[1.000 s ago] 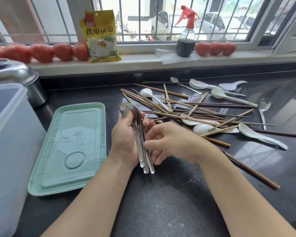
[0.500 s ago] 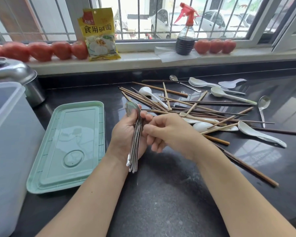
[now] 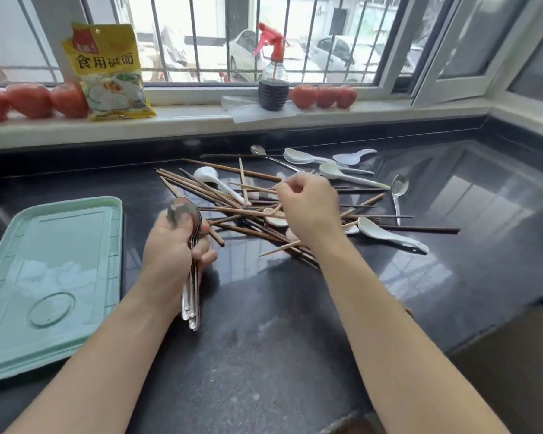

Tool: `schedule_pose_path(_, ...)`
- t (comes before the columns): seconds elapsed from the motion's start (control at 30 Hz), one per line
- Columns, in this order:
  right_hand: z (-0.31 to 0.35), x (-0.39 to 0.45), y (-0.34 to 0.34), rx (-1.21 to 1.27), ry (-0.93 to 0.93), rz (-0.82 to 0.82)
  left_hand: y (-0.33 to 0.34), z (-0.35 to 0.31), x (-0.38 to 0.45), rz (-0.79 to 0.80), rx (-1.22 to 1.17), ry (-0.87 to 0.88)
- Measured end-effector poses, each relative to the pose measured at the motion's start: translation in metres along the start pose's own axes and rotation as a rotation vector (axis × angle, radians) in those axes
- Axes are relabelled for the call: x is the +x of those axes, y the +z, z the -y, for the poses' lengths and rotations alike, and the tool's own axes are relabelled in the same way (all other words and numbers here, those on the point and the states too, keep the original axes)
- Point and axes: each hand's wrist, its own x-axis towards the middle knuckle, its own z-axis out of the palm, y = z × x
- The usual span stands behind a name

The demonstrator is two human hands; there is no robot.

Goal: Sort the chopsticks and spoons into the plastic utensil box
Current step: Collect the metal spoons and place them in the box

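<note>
While the utensil box itself is out of frame, only its green lid (image 3: 49, 277) shows, cut off at the left. Left hand (image 3: 173, 249) grips a stack of metal spoons (image 3: 191, 261), bowls up, handles pointing toward the camera. Right hand (image 3: 311, 211) hovers over the chopstick pile (image 3: 232, 211) just right of them, fingers curled; can't tell if it's pinching anything.

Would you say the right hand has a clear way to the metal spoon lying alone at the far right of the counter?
Probably yes. The right hand hovers over the chopstick pile, apparently holding nothing, and the metal spoon lies uncovered to its right, with only low chopsticks between.
</note>
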Motion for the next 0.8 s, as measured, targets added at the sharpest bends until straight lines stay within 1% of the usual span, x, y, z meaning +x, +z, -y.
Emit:
schedule_pose_path(0.07, -0.031, 0.031, -0.033, -0.228, 0.065, -0.205, 0.005, 0.001, -0.003, 0.047, 0.143, 0.024)
schedule_pose_path(0.1, -0.050, 0.047, -0.049, -0.347, 0.115, -0.255, 0.007, 0.002, -0.004, 0.058, 0.197, 0.029)
schedule_pose_path(0.13, -0.069, 0.061, -0.063, -0.465, 0.193, -0.259, 0.009, 0.001, -0.005, 0.066, 0.240, 0.031)
schedule_pose_path(0.2, -0.103, 0.078, -0.083, -0.654, 0.389, -0.182, 0.012, 0.001, -0.006, 0.076, 0.294, 0.030)
schedule_pose_path(0.27, -0.125, 0.085, -0.092, -0.732, 0.504, -0.085, 0.011, 0.002, -0.007, 0.082, 0.303, 0.030)
schedule_pose_path(0.3, -0.133, 0.086, -0.094, -0.749, 0.507, -0.071, 0.010, 0.002, -0.007, 0.083, 0.297, 0.027)
schedule_pose_path(0.37, -0.140, 0.086, -0.096, -0.806, 0.445, -0.102, 0.009, 0.001, -0.007, 0.085, 0.275, 0.017)
schedule_pose_path(0.47, -0.136, 0.090, -0.096, -0.886, 0.368, -0.099, 0.007, -0.001, -0.007, 0.083, 0.256, 0.016)
schedule_pose_path(0.53, -0.134, 0.096, -0.097, -0.893, 0.381, -0.088, 0.006, -0.001, -0.008, 0.082, 0.259, 0.022)
schedule_pose_path(0.6, -0.134, 0.102, -0.098, -0.875, 0.404, -0.118, 0.005, -0.001, -0.007, 0.079, 0.246, 0.018)
schedule_pose_path(0.67, -0.134, 0.104, -0.099, -0.852, 0.418, -0.183, 0.003, -0.001, -0.006, 0.078, 0.226, 0.011)
schedule_pose_path(0.73, -0.130, 0.101, -0.098, -0.807, 0.395, -0.286, 0.004, -0.001, -0.005, 0.071, 0.211, -0.002)
schedule_pose_path(0.77, -0.124, 0.099, -0.096, -0.774, 0.338, -0.346, 0.004, -0.002, -0.004, 0.063, 0.203, -0.009)
schedule_pose_path(0.8, -0.115, 0.098, -0.093, -0.740, 0.239, -0.403, 0.005, -0.003, -0.003, 0.052, 0.193, -0.014)
